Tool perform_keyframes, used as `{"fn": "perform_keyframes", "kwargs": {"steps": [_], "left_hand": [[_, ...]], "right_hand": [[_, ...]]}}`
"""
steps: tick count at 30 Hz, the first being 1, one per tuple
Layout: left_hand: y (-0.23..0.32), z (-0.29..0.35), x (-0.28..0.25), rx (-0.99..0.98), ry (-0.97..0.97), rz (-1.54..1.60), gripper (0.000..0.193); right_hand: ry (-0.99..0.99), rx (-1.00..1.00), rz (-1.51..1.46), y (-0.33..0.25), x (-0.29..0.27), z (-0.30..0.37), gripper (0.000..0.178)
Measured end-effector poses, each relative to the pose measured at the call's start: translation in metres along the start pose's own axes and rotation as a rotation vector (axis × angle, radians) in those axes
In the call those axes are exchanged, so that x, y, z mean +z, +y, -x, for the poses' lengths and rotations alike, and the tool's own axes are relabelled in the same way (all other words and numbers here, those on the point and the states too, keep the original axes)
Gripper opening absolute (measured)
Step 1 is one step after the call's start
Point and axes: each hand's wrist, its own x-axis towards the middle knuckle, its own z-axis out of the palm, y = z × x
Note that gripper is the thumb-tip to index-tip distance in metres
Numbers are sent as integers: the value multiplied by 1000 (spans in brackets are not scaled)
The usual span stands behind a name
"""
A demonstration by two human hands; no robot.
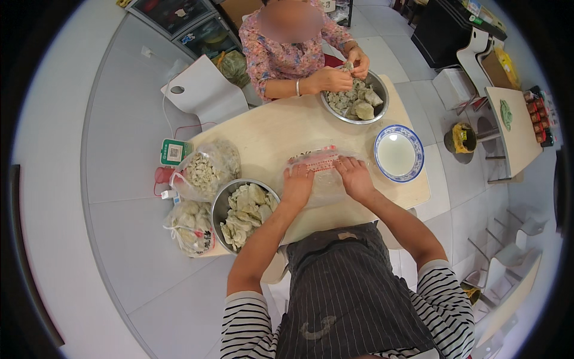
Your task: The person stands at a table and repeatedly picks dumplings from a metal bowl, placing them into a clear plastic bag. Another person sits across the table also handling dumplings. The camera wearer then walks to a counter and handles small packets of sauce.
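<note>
A clear plastic bag with red print [323, 170] lies flattened on the light wooden table [272, 128] in front of me. My left hand [298, 184] rests on the bag's left part, fingers stretched out and pointing away from me. On its right part lies my right hand [356, 178], fingers extended too. Both palms face down, and the undersides of the fingers are hidden. Left of my left forearm stands a steel bowl [216, 216] holding pale green, lumpy food pieces [246, 214]. A blue-rimmed bowl [399, 154] of whitish liquid sits right of my right hand.
Across the table a person [287, 66] handles pieces over another steel bowl [382, 96]. Two filled plastic bags [206, 170] stand along the left edge, near a green sign stand [174, 152]. A white chair [206, 93] is at the table's far left.
</note>
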Motion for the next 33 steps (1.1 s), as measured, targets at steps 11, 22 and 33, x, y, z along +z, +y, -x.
{"fn": "perform_keyframes", "kwargs": {"steps": [11,22,33], "left_hand": [[-9,-15,14,-229,-307,-155,79],[-5,-1,29,-110,-165,-112,23],[-17,58,-50,-158,374,366,21]], "right_hand": [[-268,195,46,9,44,-21,59],[-347,-3,-26,-21,73,-19,57],[-504,115,66,-37,84,-57,45]]}}
